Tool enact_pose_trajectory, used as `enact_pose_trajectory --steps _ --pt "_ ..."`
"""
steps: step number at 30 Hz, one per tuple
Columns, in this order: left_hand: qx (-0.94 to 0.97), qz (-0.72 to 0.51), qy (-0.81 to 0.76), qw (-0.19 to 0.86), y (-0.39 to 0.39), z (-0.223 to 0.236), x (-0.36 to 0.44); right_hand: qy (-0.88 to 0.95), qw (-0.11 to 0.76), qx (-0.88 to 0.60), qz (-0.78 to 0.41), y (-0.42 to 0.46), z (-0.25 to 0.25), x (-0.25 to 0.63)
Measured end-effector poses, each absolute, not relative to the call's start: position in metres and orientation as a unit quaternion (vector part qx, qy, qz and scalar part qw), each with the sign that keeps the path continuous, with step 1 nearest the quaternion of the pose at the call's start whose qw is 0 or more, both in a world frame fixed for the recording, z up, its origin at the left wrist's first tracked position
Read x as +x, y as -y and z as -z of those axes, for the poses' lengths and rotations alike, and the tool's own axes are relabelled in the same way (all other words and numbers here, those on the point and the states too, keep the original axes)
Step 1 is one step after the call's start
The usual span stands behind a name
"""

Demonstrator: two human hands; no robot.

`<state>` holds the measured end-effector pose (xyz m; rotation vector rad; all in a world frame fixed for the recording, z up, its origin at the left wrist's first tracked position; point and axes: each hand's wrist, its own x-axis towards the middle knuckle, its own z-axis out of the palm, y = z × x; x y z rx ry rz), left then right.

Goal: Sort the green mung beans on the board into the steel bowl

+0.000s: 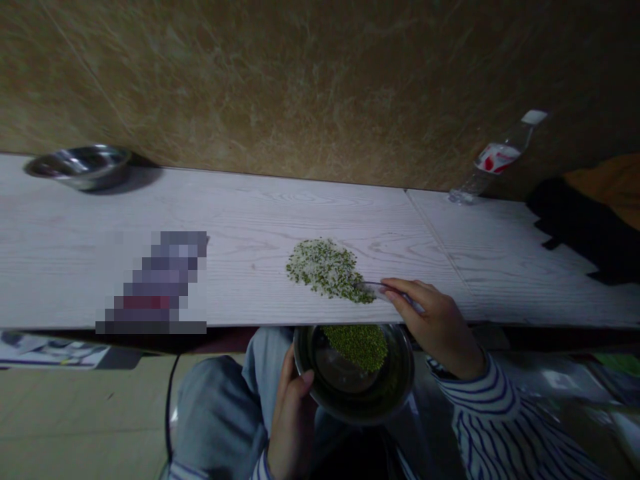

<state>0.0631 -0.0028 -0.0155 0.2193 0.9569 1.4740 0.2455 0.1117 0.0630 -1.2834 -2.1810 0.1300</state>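
A steel bowl (pixel 400 390) is tilted just below the table's front edge, over my lap. Green mung beans (pixel 357 347) lie gathered along its upper side. My left hand (pixel 295 407) grips the bowl's left rim, thumb over the edge. On the tabletop is a loose pile of white rice grains mixed with green beans (pixel 323 267). My right hand (pixel 433 317) pinches a thin, greyish spoon (pixel 375 287) at the pile's right end. Blur and fingers hide part of the spoon, and its shape is hard to make out.
The white wood-grain table (pixel 240 200) runs along a marbled wall. A second steel bowl (pixel 83 167) stands at the far left, with a pixelated object (pixel 160 280) nearer me. At the right are a clear plastic bottle (pixel 497 160) and dark cloth (pixel 585 227).
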Motion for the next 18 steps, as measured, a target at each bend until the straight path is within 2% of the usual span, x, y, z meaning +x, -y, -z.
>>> enact_pose_trajectory --steps 18 --pt "0.118 -0.652 -0.385 0.642 0.006 0.022 0.064 0.841 0.244 -0.475 -0.086 -0.098 -0.075 0.260"
